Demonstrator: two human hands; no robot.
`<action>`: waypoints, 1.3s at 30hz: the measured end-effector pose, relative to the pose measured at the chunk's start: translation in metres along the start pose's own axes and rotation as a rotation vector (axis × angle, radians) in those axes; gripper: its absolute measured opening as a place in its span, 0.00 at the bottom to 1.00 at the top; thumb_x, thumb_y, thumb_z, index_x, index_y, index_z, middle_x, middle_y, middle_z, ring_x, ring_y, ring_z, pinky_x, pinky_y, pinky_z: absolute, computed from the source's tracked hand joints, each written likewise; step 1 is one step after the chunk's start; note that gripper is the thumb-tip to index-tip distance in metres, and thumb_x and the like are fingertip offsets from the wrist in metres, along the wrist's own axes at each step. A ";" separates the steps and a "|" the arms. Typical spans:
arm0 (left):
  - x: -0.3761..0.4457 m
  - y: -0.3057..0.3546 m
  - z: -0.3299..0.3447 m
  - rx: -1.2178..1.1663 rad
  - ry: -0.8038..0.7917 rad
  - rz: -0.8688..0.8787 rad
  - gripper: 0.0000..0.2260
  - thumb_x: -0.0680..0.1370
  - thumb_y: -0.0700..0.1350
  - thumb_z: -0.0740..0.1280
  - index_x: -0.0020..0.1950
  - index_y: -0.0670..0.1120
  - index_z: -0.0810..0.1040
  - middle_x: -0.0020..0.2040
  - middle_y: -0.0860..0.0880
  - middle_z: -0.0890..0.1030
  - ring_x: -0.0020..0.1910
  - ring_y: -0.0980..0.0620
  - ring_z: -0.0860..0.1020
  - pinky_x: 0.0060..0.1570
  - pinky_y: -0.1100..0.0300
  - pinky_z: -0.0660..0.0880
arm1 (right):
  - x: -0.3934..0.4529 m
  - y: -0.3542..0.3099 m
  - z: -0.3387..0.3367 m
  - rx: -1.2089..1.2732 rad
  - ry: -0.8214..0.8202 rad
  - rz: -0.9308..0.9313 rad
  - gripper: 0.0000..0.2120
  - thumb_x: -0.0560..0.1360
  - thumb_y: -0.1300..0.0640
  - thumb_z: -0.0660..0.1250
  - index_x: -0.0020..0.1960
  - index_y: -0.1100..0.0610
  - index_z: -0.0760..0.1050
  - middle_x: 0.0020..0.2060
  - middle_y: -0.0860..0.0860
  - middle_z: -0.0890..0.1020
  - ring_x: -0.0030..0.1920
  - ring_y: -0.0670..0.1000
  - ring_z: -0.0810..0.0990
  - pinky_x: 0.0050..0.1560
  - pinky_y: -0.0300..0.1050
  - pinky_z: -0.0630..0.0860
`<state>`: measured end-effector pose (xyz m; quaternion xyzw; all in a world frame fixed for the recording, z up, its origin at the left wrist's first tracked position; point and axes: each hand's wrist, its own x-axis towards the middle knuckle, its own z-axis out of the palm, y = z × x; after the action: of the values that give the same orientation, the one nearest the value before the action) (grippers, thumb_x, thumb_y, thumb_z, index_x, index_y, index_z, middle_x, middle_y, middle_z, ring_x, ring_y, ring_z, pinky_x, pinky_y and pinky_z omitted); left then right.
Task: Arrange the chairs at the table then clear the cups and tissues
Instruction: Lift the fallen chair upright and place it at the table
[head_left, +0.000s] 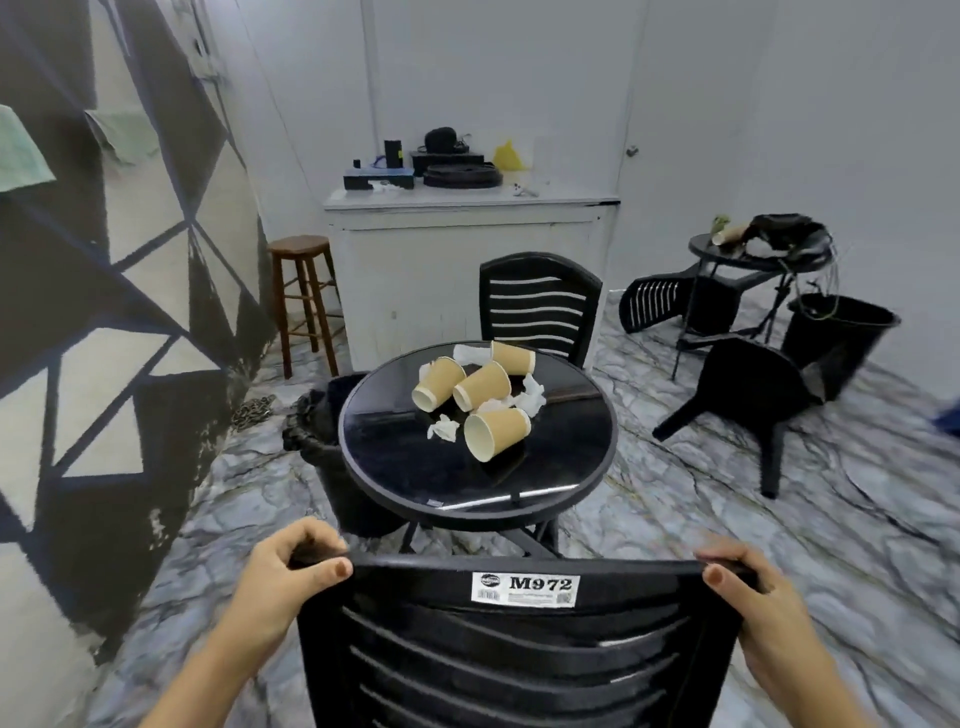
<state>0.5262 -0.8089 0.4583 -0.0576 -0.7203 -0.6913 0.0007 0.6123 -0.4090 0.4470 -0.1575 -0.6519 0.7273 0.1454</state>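
Observation:
A black plastic chair (519, 649) with a white M972 label fills the bottom of the view, its back toward me. My left hand (291, 566) grips the left end of its top rail and my right hand (743, 587) grips the right end. Just beyond stands a round black table (415, 467). Several brown paper cups (496, 431) lie tipped on it among crumpled white tissues (443, 428). A second black chair (540, 306) stands upright at the table's far side. A third black chair (748, 400) leans tipped over on the floor to the right.
A black bin (322, 441) with a liner sits left of the table. A wooden stool (304, 296) and a white cabinet (467, 270) stand behind. At the right back are another small black table (727, 254), a fallen chair (670, 301) and a black bucket (841, 338). A patterned wall runs along the left.

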 end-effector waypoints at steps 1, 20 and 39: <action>0.006 -0.001 -0.003 0.000 -0.023 0.010 0.23 0.45 0.58 0.79 0.31 0.48 0.78 0.28 0.53 0.76 0.28 0.55 0.73 0.27 0.67 0.69 | -0.004 0.000 0.004 0.004 0.025 -0.002 0.35 0.32 0.34 0.78 0.32 0.54 0.79 0.38 0.55 0.77 0.36 0.49 0.78 0.30 0.31 0.75; 0.009 -0.012 -0.008 -0.086 0.051 -0.072 0.18 0.60 0.53 0.79 0.45 0.51 0.78 0.47 0.47 0.80 0.50 0.47 0.78 0.55 0.50 0.73 | -0.009 -0.011 0.036 0.172 0.028 0.061 0.06 0.66 0.59 0.64 0.35 0.51 0.78 0.38 0.54 0.74 0.29 0.45 0.78 0.29 0.34 0.76; 0.086 -0.015 -0.028 -0.260 -0.088 0.046 0.15 0.51 0.51 0.74 0.34 0.51 0.77 0.30 0.57 0.78 0.30 0.62 0.76 0.31 0.72 0.74 | -0.038 0.004 0.082 0.249 0.300 -0.094 0.17 0.48 0.49 0.82 0.31 0.51 0.78 0.34 0.47 0.80 0.30 0.41 0.78 0.29 0.32 0.75</action>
<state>0.4372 -0.8302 0.4516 -0.1038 -0.6226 -0.7753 -0.0225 0.6125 -0.4990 0.4525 -0.2140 -0.5345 0.7633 0.2930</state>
